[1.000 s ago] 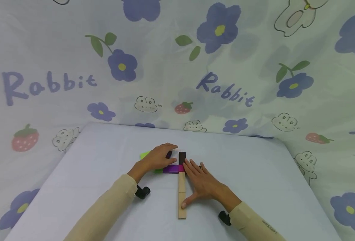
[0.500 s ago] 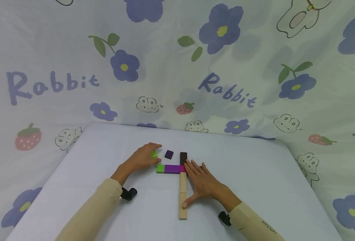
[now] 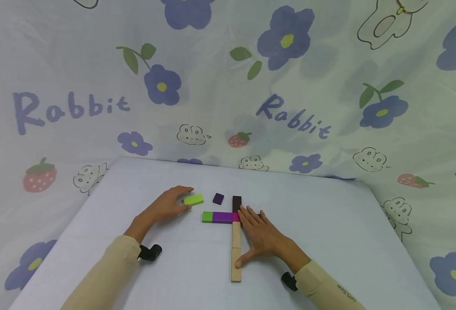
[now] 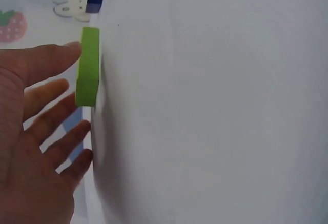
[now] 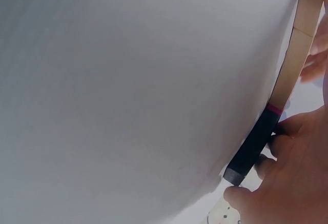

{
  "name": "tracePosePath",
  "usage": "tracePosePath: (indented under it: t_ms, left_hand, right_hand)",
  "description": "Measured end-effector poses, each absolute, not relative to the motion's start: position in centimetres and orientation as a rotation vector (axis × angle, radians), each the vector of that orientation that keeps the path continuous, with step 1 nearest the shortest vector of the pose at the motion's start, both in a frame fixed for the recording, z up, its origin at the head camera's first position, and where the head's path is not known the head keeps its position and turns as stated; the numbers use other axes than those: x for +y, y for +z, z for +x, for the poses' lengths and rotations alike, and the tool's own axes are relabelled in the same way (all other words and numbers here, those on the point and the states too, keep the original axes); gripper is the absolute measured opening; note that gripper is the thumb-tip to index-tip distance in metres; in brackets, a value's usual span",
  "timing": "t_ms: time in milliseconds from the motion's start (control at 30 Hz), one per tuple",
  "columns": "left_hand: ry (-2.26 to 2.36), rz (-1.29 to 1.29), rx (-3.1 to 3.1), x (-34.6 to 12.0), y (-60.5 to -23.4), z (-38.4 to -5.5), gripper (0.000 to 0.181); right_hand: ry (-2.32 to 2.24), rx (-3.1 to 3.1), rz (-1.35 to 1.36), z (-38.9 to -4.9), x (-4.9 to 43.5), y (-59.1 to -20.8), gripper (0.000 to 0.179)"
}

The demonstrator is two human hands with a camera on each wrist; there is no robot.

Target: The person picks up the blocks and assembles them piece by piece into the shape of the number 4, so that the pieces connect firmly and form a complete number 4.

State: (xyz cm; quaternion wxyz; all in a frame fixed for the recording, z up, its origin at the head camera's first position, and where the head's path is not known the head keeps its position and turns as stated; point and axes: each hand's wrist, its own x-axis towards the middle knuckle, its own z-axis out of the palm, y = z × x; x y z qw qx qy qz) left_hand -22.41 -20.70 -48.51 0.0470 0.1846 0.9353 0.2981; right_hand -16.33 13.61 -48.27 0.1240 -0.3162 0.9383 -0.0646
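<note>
My left hand [image 3: 167, 203] is beside a lime green block [image 3: 193, 199], its thumb and fingers spread around the block's left end. In the left wrist view, the thumb tip overlaps the edge of that block while the other fingers stand apart from it. My right hand [image 3: 263, 237] lies with straight fingers along a cross of blocks, its thumb on the lower wooden block [image 3: 236, 271]. The cross shows a black block [image 3: 237, 204], a magenta piece [image 3: 236, 217], a purple block [image 3: 222, 218] and a green block [image 3: 207, 217]. Its right arm is mostly hidden under my fingers.
A small dark purple block [image 3: 218, 198] lies alone between the lime block and the cross. The white table [image 3: 309, 206] meets a patterned cloth [image 3: 212, 107] at the back. A black wrist camera [image 3: 150, 252] sits under the left forearm.
My left hand has moved left, away from the dark purple block, uncovering it and the lime green block. My right hand stays in place. The head view has shifted slightly.
</note>
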Motion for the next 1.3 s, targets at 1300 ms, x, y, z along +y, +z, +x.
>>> tracePosePath:
  t_ms: [1300]
  left_hand:
    - [0.75, 0.769, 2.708, -18.7, -48.0, -23.7, 0.072]
  right_hand:
    - [-0.159, 2.733, -0.897, -16.5, 13.6, -48.3, 0.147]
